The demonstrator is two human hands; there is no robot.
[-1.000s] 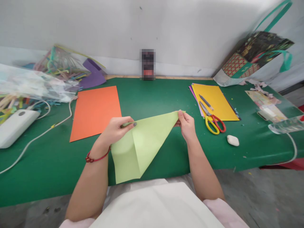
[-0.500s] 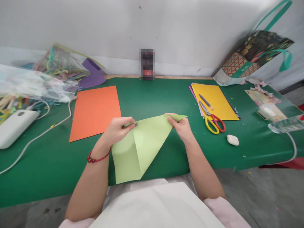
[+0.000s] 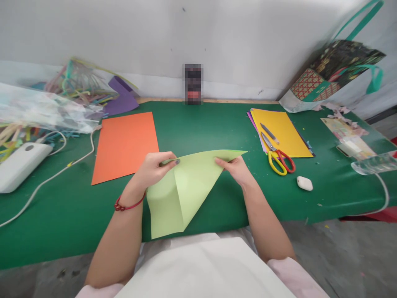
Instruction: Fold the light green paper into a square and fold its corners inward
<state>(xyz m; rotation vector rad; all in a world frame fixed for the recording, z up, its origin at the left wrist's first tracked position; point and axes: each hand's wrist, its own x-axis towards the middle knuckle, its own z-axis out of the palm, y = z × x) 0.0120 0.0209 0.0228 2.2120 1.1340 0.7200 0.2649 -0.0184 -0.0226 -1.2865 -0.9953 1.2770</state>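
Lying flat at the left is one orange sheet, and beside it the left hand pinches shut on the upper left edge of a single light green paper, folded over on itself and held above the near edge of the green table. The right hand closes thumb and fingers on the paper's upper edge, short of its pointed right corner; the paper looks light, thin, limp and quick to crease, so edges and corners seem the surest hold. Farther right, one pair of scissors lies partly on one stack of sheets, yellow on top, its layers uncountable.
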